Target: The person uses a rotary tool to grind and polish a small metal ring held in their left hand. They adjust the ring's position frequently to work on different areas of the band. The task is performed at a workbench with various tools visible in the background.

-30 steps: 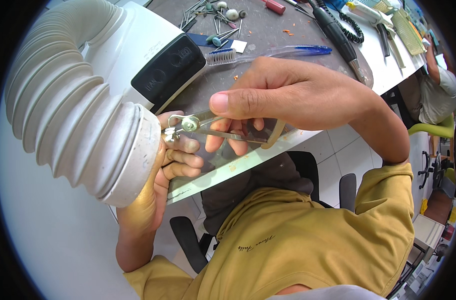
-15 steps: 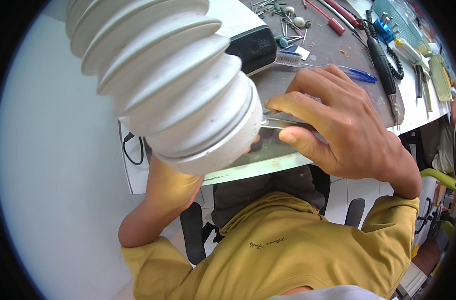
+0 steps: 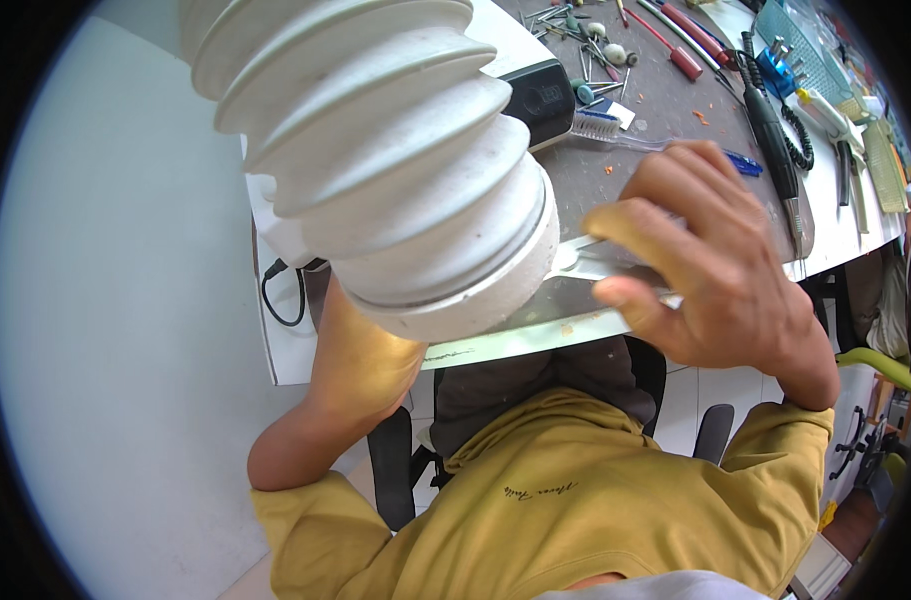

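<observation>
A thick white ribbed hose [image 3: 395,190] hangs over the near edge of the work table. Its end hides the fingers of my left hand [image 3: 380,365]; only the wrist and heel show below it. Whatever that hand holds is out of sight. To the right of the hose end, my right hand [image 3: 700,260] is curled around the spread handles of metal pliers [image 3: 569,261]. The fingers lie along the upper handle and the thumb is by the lower one. The pliers' jaws disappear behind the hose.
Behind the hose sits a black box-shaped device [image 3: 541,102]. A clear toothbrush [image 3: 600,125] with a blue handle end lies beyond my right hand. Several small rotary bits [image 3: 590,60] are scattered farther back. A black corded handpiece [image 3: 765,120] rests at the right.
The view has shifted, so the hose and table sit farther right. The pliers' pivot and handles show more plainly, and my right fingers and thumb have shifted on them.
</observation>
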